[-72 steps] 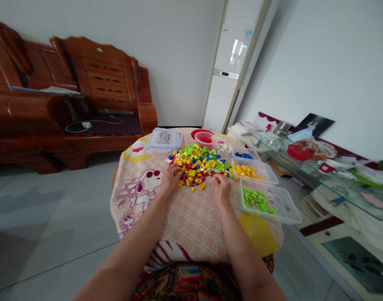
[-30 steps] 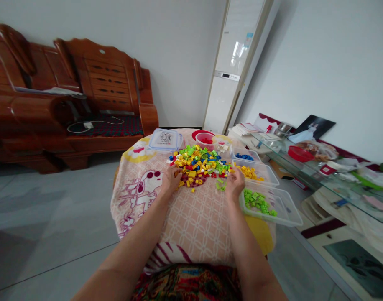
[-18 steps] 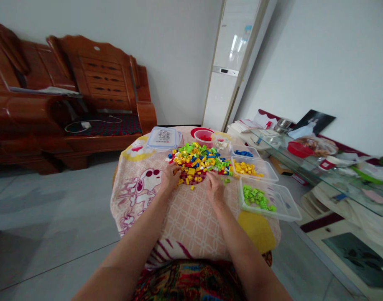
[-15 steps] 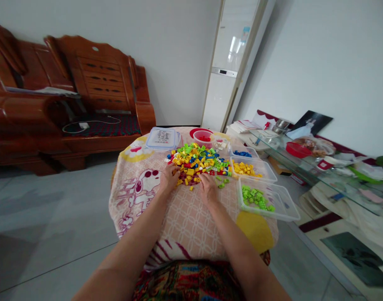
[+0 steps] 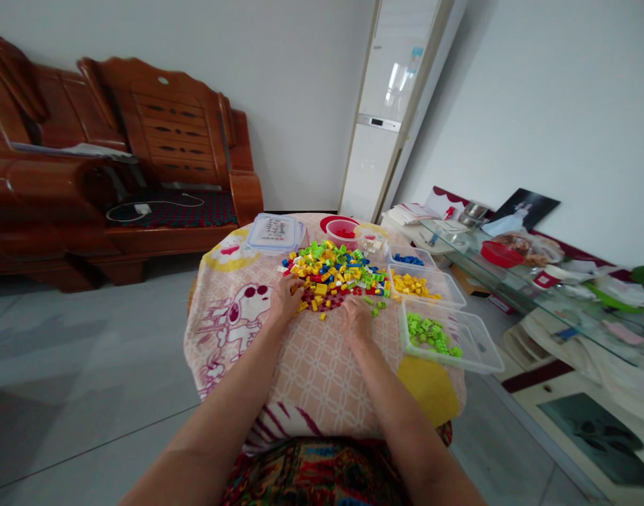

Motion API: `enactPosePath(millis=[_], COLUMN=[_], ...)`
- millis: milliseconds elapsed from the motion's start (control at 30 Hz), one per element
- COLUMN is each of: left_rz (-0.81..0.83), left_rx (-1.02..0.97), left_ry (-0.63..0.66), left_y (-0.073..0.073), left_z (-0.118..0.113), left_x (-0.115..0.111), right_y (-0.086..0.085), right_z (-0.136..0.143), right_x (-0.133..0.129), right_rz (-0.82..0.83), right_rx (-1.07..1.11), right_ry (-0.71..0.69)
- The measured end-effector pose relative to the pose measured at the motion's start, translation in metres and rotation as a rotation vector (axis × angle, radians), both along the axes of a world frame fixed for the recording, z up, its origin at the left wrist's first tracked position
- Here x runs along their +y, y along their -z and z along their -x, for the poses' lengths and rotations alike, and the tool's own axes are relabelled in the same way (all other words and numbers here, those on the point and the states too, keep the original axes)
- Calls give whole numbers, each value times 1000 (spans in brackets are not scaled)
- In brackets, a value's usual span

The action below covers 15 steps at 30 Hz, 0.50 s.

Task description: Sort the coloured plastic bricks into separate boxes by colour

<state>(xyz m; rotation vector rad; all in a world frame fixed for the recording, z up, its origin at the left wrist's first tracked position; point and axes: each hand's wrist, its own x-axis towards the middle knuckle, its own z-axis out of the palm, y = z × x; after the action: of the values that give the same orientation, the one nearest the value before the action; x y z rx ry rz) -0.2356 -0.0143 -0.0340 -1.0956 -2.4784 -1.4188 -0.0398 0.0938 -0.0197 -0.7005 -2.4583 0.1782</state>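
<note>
A mixed pile of toy building bricks (image 5: 335,263), in yellow, green, blue, red and white, covers the middle of the round table. At the pile's left front edge is my left hand (image 5: 285,301), its fingers curled in against yellow bricks; what they pinch is too small to make out. My right hand (image 5: 358,320) lies at the front right of the pile with bent, closed fingers, their tips hidden from me. Just beyond it are a few loose green bricks (image 5: 377,307). A single yellow brick (image 5: 323,317) sits between my hands on the cloth (image 5: 322,372).
Along the right stand clear tubs of green (image 5: 477,341), yellow (image 5: 451,289) and blue bricks (image 5: 430,257). Behind the pile are a round tub (image 5: 333,232) with red bricks, white bricks (image 5: 372,245) and a lidded box (image 5: 273,233). A glass shelf (image 5: 533,288) runs beyond the table's right.
My right hand has drawn a little to the right, away from the yellow bricks, and its fingers have curled in. My left hand has stayed nearly in place.
</note>
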Motion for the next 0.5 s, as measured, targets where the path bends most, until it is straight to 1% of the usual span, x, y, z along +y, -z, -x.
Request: enactPosePath(millis=[233, 300, 433, 500], left_rz=[12, 13, 2, -3], left_rx=[-7, 1, 15, 13], left_ry=[-6, 0, 10, 8], left_y=[1, 1, 2, 2], left_z=[1, 1, 2, 2], left_x=[0, 0, 1, 1], right_y=[5, 4, 4, 5], right_z=[-14, -16, -17, -17], right_x=[8, 8, 8, 8], right_rz=[95, 108, 143, 160], right_rx=[60, 52, 59, 70], right_ry=[92, 72, -9, -18])
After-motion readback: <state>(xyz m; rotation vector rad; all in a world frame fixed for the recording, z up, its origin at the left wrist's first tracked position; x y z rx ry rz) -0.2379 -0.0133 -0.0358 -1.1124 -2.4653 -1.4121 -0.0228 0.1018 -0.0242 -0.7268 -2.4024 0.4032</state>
